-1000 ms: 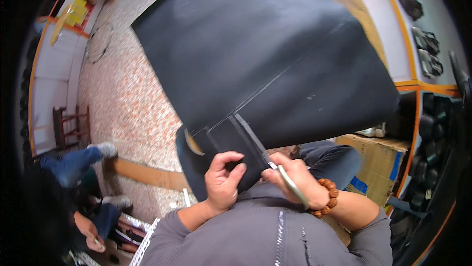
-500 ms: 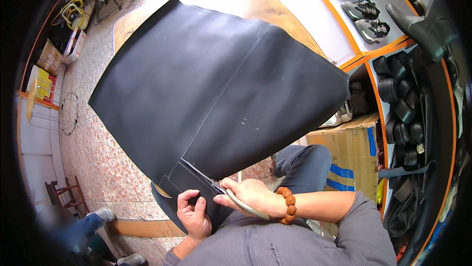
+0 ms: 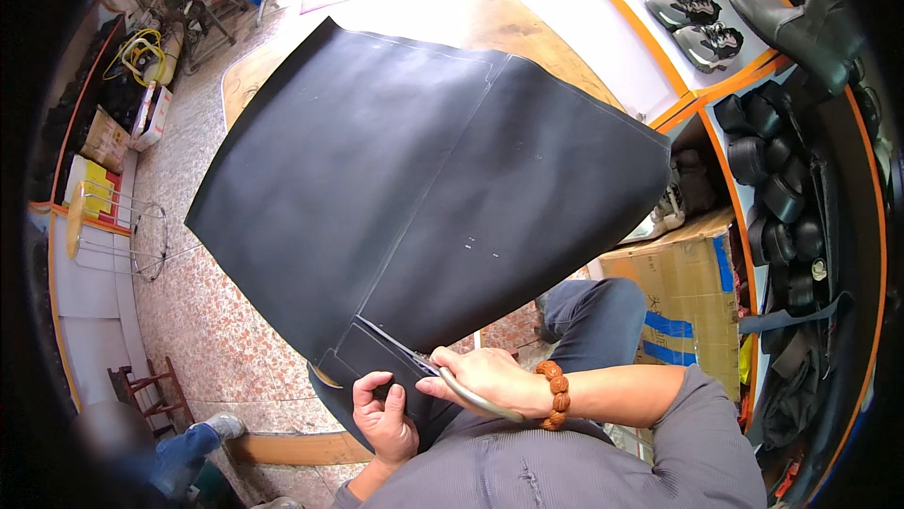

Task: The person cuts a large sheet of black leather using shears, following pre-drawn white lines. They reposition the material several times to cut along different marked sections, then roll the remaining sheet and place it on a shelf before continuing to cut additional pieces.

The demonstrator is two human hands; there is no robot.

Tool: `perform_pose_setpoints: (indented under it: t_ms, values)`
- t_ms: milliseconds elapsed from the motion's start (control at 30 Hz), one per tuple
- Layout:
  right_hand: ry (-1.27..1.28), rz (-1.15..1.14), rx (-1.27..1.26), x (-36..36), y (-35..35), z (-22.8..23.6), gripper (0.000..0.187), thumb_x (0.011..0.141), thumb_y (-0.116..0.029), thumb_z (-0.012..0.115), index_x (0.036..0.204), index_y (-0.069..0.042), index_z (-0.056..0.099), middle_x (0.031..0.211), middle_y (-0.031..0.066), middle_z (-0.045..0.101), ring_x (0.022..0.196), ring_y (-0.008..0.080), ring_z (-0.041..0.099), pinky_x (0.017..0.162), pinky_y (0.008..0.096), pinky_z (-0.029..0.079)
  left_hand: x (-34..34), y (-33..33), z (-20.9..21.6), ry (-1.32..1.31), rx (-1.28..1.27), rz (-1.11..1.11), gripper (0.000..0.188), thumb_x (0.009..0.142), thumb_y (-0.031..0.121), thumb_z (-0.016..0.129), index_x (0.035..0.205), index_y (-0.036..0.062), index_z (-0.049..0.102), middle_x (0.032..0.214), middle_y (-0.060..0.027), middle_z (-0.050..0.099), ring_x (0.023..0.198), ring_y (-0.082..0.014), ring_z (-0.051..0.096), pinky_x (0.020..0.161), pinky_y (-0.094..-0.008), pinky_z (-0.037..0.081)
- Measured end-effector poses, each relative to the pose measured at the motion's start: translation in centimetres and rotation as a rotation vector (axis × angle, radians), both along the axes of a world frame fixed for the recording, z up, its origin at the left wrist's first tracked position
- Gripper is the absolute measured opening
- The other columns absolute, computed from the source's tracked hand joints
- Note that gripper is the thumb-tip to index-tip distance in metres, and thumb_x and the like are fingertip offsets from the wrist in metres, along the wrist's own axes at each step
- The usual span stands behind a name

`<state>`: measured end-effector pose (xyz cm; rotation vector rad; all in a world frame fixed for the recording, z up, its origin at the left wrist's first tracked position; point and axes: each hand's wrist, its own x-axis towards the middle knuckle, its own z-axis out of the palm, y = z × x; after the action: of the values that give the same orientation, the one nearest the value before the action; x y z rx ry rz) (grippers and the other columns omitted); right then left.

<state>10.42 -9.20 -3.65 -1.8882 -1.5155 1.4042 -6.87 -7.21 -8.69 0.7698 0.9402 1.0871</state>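
Observation:
A large black sheet (image 3: 405, 170), smooth like leather or rubber, spreads in front of me, with pale lines and small marks drawn on it. My right hand (image 3: 490, 383) grips a pair of scissors (image 3: 394, 343) by its large pale handles. The blades lie along a drawn line at the near edge, where the sheet is cut partway. With thumb and fingers closed, my left hand (image 3: 384, 415) pinches the near strip of the sheet beside the cut. A beaded bracelet (image 3: 553, 396) circles my right wrist.
A wooden table (image 3: 508, 24) supports the far side. At right stand shelves with sneakers (image 3: 706, 46), a dark boot (image 3: 800, 33), black soles (image 3: 777, 165) and a taped cardboard box (image 3: 673, 288). Left are a wire-legged stool (image 3: 113, 231) and a seated person's leg (image 3: 184, 457).
The view has shifted slightly, so the scene sits a little lower and to the right. Hands, scissors and sheet keep nearly the same arrangement.

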Motion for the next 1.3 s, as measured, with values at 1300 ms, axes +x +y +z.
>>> perform_pose_setpoints:
  t_ms: [1300]
  values:
    - [0.060,-0.061,0.013,-0.9,-0.2,-1.3,0.042,0.088,-0.042,0.060,0.101,-0.003,0.053,0.059,0.0171,0.057,0.061,0.0382,0.061,0.056,0.0434,0.047,-1.0,0.2,-0.7,0.045,-0.015,-0.066,0.021,0.088,-0.003,0.060,0.108,0.0024,0.056,0.093,0.0016,0.055,0.077,-0.0022,0.048,0.068,-0.0156,0.039]
